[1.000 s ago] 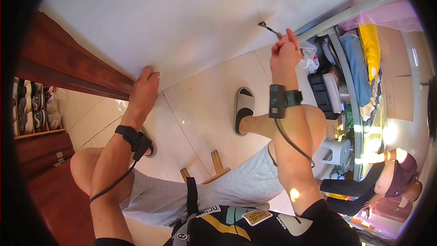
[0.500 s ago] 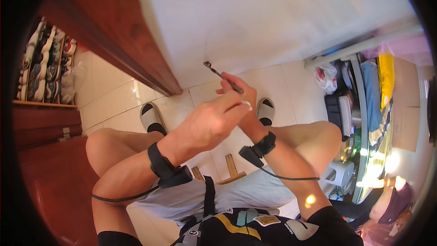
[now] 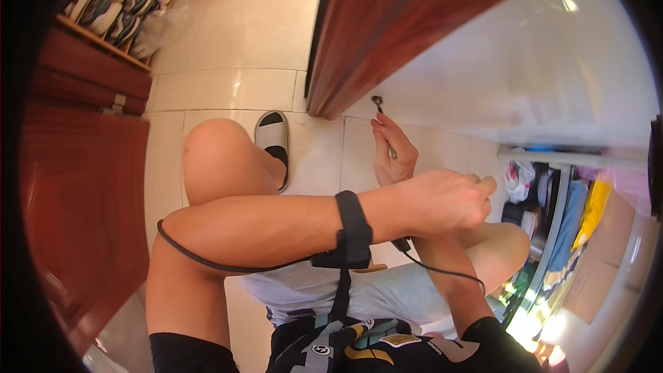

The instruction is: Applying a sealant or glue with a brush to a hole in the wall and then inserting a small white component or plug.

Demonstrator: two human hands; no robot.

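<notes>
The right hand (image 3: pixel 394 155) is gripping a slim metal tool (image 3: pixel 382 119), its fingers curling closed around the lower part of the shaft. The tool is looking thin and dark grey, with a small rounded tip that is pointing up toward the bottom corner of the brown wooden door frame (image 3: pixel 387 34); the tip is sitting just beside that corner, against the white wall (image 3: pixel 539 76), though whether it is touching is too small to tell. Most of the shaft is hiding inside the hand.

The left hand (image 3: pixel 442 200) is crossing in front of the body, below the door frame and just beneath the right hand, loosely curled with fingers bent and holding nothing visible. A black wrist strap (image 3: pixel 354 229) is circling the left forearm, with a black cable (image 3: pixel 228 262) trailing from it.

Further below the door frame, a bent knee (image 3: pixel 221 159) is rising over the pale floor tiles (image 3: pixel 228 90), and a grey slide sandal (image 3: pixel 273 137) is resting just beside it.
</notes>
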